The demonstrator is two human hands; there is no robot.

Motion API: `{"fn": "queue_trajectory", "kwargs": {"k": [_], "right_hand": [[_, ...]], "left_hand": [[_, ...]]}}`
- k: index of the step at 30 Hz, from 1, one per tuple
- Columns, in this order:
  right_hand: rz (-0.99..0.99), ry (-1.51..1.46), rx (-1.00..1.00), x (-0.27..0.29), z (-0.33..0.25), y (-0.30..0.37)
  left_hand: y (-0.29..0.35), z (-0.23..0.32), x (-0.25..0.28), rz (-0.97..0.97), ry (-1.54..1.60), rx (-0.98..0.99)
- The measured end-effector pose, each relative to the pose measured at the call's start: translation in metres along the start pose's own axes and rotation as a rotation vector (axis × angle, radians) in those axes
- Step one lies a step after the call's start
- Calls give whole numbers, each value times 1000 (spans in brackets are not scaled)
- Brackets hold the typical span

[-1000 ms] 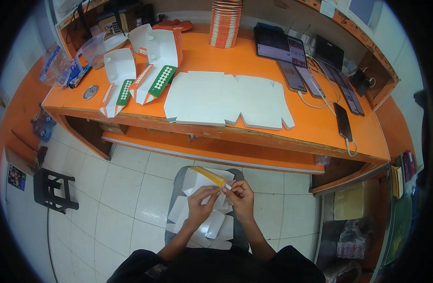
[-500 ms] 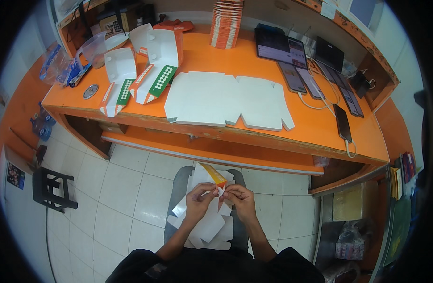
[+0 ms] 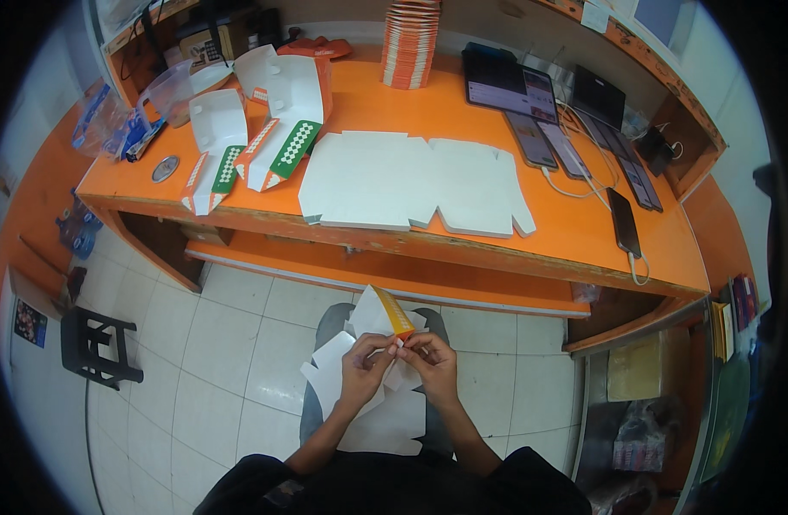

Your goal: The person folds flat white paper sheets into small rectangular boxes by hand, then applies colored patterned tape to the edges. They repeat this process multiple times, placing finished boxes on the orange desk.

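Observation:
Above my lap, a partly folded paper carton (image 3: 392,312), orange and yellow outside and white inside, is gripped at its near corner by both hands. My left hand (image 3: 365,365) pinches the corner from the left with closed fingers. Opposite it, my right hand (image 3: 434,365) presses the same corner between thumb and fingers. The exact fold under the fingertips is hidden. Flat white cardboard (image 3: 382,422) lies across my thighs beneath the hands.
On the orange desk (image 3: 360,94) lies a stack of white carton blanks (image 3: 411,182). Folded open cartons (image 3: 293,94) stand to its left. A tall orange-and-white stack (image 3: 410,45) rises behind. Phones and tablets (image 3: 531,142) with cables occupy the right. A black stool (image 3: 98,348) stands left.
The carton's far end has tipped up and shifted slightly right. The cardboard on my lap has spread further left, and both hands still pinch the near corner.

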State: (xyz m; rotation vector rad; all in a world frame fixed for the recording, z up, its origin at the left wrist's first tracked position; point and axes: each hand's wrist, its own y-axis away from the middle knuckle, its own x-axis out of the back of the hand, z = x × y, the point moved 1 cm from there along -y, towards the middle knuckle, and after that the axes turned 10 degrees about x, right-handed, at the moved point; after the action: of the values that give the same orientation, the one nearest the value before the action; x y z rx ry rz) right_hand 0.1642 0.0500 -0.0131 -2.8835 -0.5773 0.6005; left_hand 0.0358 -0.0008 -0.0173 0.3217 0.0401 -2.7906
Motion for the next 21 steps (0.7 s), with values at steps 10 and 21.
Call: {"fn": "queue_trajectory", "kwargs": {"k": [10,21], "right_hand": [[43,35,55,-6,2,-5],[146,-47,-143,8,7,-4]], "left_hand": [[2,10,3,-92,-1,78],[5,22,-4,-339,-18,177]]}}
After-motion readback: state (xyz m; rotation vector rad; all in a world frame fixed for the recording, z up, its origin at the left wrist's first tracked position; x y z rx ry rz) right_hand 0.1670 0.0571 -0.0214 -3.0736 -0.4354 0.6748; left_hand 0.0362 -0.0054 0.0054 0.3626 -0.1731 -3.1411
